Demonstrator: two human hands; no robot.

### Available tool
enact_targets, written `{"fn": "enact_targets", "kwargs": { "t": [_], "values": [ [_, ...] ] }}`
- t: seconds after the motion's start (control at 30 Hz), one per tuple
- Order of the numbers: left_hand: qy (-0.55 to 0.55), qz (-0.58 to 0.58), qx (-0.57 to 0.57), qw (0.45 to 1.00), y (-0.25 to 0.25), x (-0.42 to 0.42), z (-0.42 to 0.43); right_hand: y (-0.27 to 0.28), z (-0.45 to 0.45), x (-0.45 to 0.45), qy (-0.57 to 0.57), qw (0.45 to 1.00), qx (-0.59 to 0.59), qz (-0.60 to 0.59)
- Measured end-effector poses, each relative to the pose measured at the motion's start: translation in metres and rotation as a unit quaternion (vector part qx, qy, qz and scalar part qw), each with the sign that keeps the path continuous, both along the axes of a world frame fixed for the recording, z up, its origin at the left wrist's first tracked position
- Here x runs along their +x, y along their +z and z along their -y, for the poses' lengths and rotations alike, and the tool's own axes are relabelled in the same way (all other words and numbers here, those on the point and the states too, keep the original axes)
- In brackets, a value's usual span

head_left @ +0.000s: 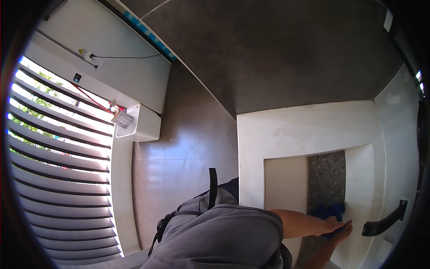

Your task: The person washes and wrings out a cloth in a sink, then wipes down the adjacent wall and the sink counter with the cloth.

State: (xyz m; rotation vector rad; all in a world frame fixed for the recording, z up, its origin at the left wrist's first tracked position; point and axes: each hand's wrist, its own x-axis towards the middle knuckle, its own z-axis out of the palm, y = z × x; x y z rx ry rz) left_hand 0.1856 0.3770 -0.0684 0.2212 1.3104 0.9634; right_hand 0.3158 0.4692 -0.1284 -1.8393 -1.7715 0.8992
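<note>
1. Blue cloth [326, 212] down inside the white sink [304, 127], bunched over the speckled strip [328, 175] in the sink floor, near the bottom of the view.
2. Left hand [331, 224] on the cloth, seemingly clamped around the gathered fabric, with blue showing on both sides of the fingers.
3. Right hand [343, 233] just beside the left, at the lower part of the cloth; cannot tell whether gripping the fabric or merely resting against it.
4. Most likely light, soft and limp, hardly fragile; heavier and more slippery if wet, though cannot tell from here whether soaked or dry.
5. Best held by thick gathered folds, with one hand toward each end of the bunch, rather than by a single loose corner apt to slip away.
6. Black tap [384, 223] near both hands, apart from the cloth; worth keeping knuckles clear of.
7. Grey clothing [219, 233] close to the sink's near side; well apart, a white basin [150, 127] and a brush [123, 119] by the slatted window [62, 172].
</note>
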Motion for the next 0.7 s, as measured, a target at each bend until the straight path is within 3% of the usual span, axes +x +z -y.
{"fn": "enact_targets", "kwargs": {
  "t": [0.07,0.13,0.17,0.2,0.23,0.33,0.37,0.43,0.47,0.53,0.57,0.6,0.67,0.7],
  "values": [
    [0.019,-0.023,0.076,0.997,-0.008,0.006,-0.001,-0.003,0.006,0.021,0.025,0.998,0.022,-0.058],
    [0.017,-0.052,0.081,0.995,-0.01,0.004,-0.006,0.019,0.026,0.025,0.184,0.973,-0.114,0.078],
    [0.015,-0.082,0.085,0.993,-0.011,0.002,-0.006,0.023,0.035,0.022,0.186,0.973,-0.114,0.079],
    [0.017,-0.08,0.084,0.993,-0.008,0.0,-0.005,0.027,0.044,0.018,0.031,0.93,-0.295,-0.217],
    [0.0,-0.093,0.091,0.991,-0.002,-0.003,-0.003,0.039,0.058,0.009,-0.132,0.752,-0.432,-0.48],
    [-0.052,-0.108,0.111,0.987,0.008,0.003,0.003,0.094,0.093,-0.031,-0.149,0.77,-0.4,-0.474],
    [-0.085,-0.121,0.125,0.981,0.011,0.005,0.006,0.083,0.093,-0.019,-0.156,0.772,-0.399,-0.47],
    [-0.126,-0.133,0.127,0.975,0.022,-0.002,0.011,0.054,0.09,0.004,-0.03,0.758,-0.413,-0.503],
    [-0.165,-0.152,0.131,0.966,0.028,-0.006,0.014,0.048,0.091,0.011,-0.036,0.762,-0.408,-0.502],
    [-0.059,-0.066,0.114,0.99,0.027,-0.011,0.021,0.054,0.092,0.009,0.019,0.8,-0.405,-0.442],
    [-0.071,-0.023,0.096,0.993,0.04,-0.029,0.027,0.051,0.088,0.016,0.09,0.805,-0.381,-0.446],
    [-0.081,-0.021,0.122,0.989,0.025,-0.03,0.025,0.058,0.086,0.008,0.0,0.833,-0.365,-0.415],
    [-0.159,-0.11,0.135,0.972,0.007,-0.044,0.019,0.068,0.083,-0.003,-0.043,0.845,-0.294,-0.445],
    [-0.123,-0.074,0.159,0.977,-0.009,-0.042,0.019,0.077,0.079,-0.009,-0.056,0.852,-0.271,-0.444]
  ]
}}
